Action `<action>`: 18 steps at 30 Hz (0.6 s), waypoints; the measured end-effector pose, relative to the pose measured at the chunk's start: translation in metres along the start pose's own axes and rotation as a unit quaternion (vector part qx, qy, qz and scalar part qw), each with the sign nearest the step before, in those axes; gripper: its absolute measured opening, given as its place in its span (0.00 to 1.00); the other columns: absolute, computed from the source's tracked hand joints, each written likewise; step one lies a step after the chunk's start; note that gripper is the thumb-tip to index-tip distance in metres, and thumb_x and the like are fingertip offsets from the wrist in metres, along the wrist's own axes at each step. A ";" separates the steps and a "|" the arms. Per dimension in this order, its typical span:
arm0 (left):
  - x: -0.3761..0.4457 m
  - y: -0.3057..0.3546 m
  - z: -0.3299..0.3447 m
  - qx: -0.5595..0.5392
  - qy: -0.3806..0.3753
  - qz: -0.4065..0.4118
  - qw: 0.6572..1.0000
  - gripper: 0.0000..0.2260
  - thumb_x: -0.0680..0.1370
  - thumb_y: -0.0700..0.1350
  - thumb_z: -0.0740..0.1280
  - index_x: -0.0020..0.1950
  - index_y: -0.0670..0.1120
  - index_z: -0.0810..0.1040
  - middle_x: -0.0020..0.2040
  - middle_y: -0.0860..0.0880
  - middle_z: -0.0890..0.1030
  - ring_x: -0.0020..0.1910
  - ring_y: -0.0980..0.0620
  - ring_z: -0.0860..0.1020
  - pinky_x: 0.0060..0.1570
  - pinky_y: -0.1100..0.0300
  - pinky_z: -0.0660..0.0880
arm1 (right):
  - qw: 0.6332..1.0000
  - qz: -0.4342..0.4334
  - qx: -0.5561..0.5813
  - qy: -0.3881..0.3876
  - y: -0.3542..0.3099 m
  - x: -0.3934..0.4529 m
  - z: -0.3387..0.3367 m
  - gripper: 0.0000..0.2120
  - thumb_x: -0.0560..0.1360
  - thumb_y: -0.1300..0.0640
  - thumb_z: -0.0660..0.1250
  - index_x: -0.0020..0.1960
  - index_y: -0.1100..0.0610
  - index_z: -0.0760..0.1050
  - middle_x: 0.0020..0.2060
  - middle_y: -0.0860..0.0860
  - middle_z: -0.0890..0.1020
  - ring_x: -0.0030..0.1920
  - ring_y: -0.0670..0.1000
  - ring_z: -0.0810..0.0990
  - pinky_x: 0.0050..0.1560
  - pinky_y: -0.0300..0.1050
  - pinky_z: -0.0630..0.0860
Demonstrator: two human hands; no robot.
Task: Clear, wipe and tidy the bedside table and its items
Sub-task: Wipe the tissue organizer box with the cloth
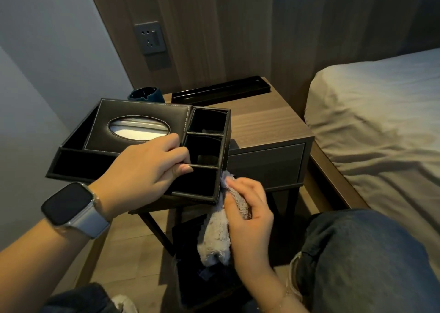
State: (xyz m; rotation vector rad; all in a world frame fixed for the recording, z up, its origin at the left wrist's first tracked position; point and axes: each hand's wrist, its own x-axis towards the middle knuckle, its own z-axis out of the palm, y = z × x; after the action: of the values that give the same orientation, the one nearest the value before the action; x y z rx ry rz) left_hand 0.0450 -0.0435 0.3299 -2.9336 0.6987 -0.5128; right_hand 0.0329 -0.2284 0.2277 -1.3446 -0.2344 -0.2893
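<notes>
Under the left hand (145, 170) sat a black leather organiser (133, 151), a tissue box with a ring of open compartments round it, tilted and overhanging the near left corner of the bedside table (269, 124). That hand gripped it from above: the fingers curled over a thin divider between two of the right-hand compartments, the thumb tip showing just below the bar. A dark smartwatch (69, 203) with a pale strap was on the left wrist. An oval slot in the tissue box lid lay just beyond the left knuckles, with white tissue showing through it.

Just right of and below the left hand, the right hand (247, 220) held a pale, fluffy cloth (217, 236). Its fingers were curled round the cloth, bunching the upper end against the organiser's near right corner, while the rest hung down past the palm. Whether the cloth actually touched the leather edge I could not tell.

Beyond both hands, at the back of the table top, lay a long black tray (221, 90), and to the left of it, behind the organiser, a dark blue ashtray (145, 94) peeped out. Below the right hand stood a dark waste bin (190, 277) on the floor. Further right of the right hand was a bed (381, 122) with pale, rumpled sheets, and a knee in blue denim (366, 253) was nearest on that side.
</notes>
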 end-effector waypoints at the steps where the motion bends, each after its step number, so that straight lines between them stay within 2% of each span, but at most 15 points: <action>1: -0.002 0.001 0.001 0.004 -0.001 0.000 1.000 0.21 0.80 0.62 0.44 0.48 0.54 0.72 0.44 0.56 0.68 0.38 0.55 0.69 0.30 0.59 0.70 | 1.000 0.013 -0.021 0.002 0.014 0.002 0.000 0.17 0.73 0.71 0.68 0.48 0.49 0.80 0.48 0.50 0.78 0.50 0.42 0.79 0.50 0.32 0.74; 4: -0.001 0.000 0.002 0.000 0.010 -0.003 1.000 0.21 0.80 0.62 0.44 0.48 0.53 0.72 0.44 0.55 0.68 0.38 0.55 0.69 0.30 0.59 0.70 | 0.988 0.137 -0.065 -0.005 0.053 0.021 -0.012 0.10 0.74 0.65 0.69 0.42 0.50 0.81 0.44 0.53 0.81 0.47 0.50 0.81 0.48 0.44 0.77; 5: 0.000 -0.001 0.001 -0.005 0.014 -0.002 1.000 0.21 0.81 0.61 0.44 0.48 0.53 0.72 0.44 0.55 0.68 0.38 0.55 0.68 0.30 0.59 0.69 | 0.983 0.169 -0.066 0.004 0.054 0.025 -0.017 0.09 0.74 0.63 0.69 0.43 0.50 0.82 0.45 0.53 0.82 0.49 0.52 0.82 0.50 0.47 0.79; 6: 0.000 -0.002 0.001 -0.006 0.017 0.000 1.000 0.21 0.81 0.61 0.44 0.47 0.53 0.72 0.44 0.55 0.68 0.38 0.55 0.68 0.30 0.59 0.69 | 0.984 0.166 -0.064 0.017 0.049 0.030 -0.022 0.09 0.74 0.63 0.69 0.45 0.50 0.83 0.47 0.52 0.83 0.50 0.51 0.82 0.53 0.48 0.79; 8: 0.000 -0.003 0.002 -0.002 0.024 0.004 1.000 0.21 0.80 0.62 0.44 0.47 0.54 0.72 0.44 0.56 0.68 0.38 0.56 0.68 0.29 0.60 0.70 | 0.995 0.087 -0.055 0.016 0.024 0.050 -0.033 0.09 0.74 0.63 0.69 0.51 0.52 0.82 0.50 0.51 0.83 0.52 0.47 0.82 0.55 0.43 0.78; 11: -0.002 -0.002 0.004 -0.007 0.016 0.016 1.000 0.20 0.80 0.63 0.45 0.48 0.54 0.72 0.44 0.56 0.67 0.38 0.56 0.67 0.29 0.59 0.70 | 0.995 0.002 -0.090 -0.029 -0.023 0.108 -0.032 0.10 0.76 0.60 0.67 0.55 0.53 0.81 0.50 0.49 0.83 0.52 0.44 0.81 0.53 0.38 0.77; 13: -0.004 -0.002 0.005 -0.011 0.008 0.023 1.000 0.21 0.80 0.63 0.46 0.49 0.54 0.74 0.43 0.56 0.67 0.38 0.56 0.67 0.28 0.59 0.70 | 0.989 -0.020 -0.138 -0.057 -0.040 0.145 -0.014 0.09 0.76 0.60 0.67 0.54 0.55 0.82 0.47 0.47 0.84 0.51 0.43 0.81 0.53 0.38 0.77; 16: -0.007 -0.002 0.006 -0.010 0.001 0.036 0.999 0.19 0.79 0.62 0.49 0.50 0.54 0.77 0.43 0.56 0.67 0.38 0.58 0.66 0.27 0.60 0.70 | 0.986 -0.025 -0.153 -0.063 -0.032 0.158 0.015 0.09 0.75 0.59 0.66 0.52 0.56 0.83 0.46 0.48 0.84 0.51 0.45 0.81 0.57 0.48 0.77; 18: -0.007 -0.003 0.005 -0.014 -0.001 0.043 0.999 0.18 0.79 0.60 0.52 0.50 0.53 0.77 0.42 0.55 0.68 0.38 0.57 0.66 0.27 0.60 0.70 | 0.986 -0.043 -0.157 -0.040 -0.026 0.134 0.015 0.11 0.76 0.62 0.63 0.55 0.56 0.81 0.49 0.49 0.82 0.52 0.45 0.79 0.57 0.41 0.75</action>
State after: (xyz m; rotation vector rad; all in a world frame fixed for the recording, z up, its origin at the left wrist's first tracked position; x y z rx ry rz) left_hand 0.0428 -0.0375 0.3235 -2.9135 0.8344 -0.4964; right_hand 0.1503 -0.2281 0.2994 -1.6633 -0.3245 -0.3568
